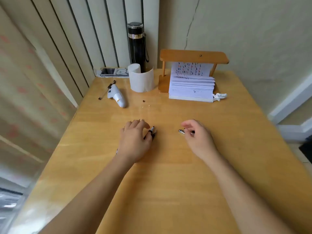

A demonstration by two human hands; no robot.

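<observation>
Back of the worktop [168,174], left to right:
- A phone and cards [112,72] lie flat by the wall.
- A black flask [136,46] stands upright in the corner with its lid on; we cannot see what it holds.
- A curl of white paper [141,80] stands on edge just in front of the flask.
- A wooden stand [194,56] has a stack of marked sheets [191,88] leaning under its top bar.
- A crumpled tissue [219,96] touches the stack's right corner.

Mid-left lies a white handheld device [117,97], with a thin clear stick [105,92] beside it. A few crumbs [144,103] are scattered near the centre. All of this is well apart from the hands, and nothing lies between the two hands.

Left hand [135,141]: palm down, with the fingers [135,123] spread and arched and their tips at the worktop. A bunch of dark pens [152,131] pokes out on the thumb side, touching the hand. We cannot tell whether the thumb clamps them.

Right hand [197,137]: fingers curled in. Thumb and fingertips pinch a small silver-tipped piece [181,131] low over the worktop, its silver end pointing towards the left hand. The piece and the pens lie near each other, not touching.
</observation>
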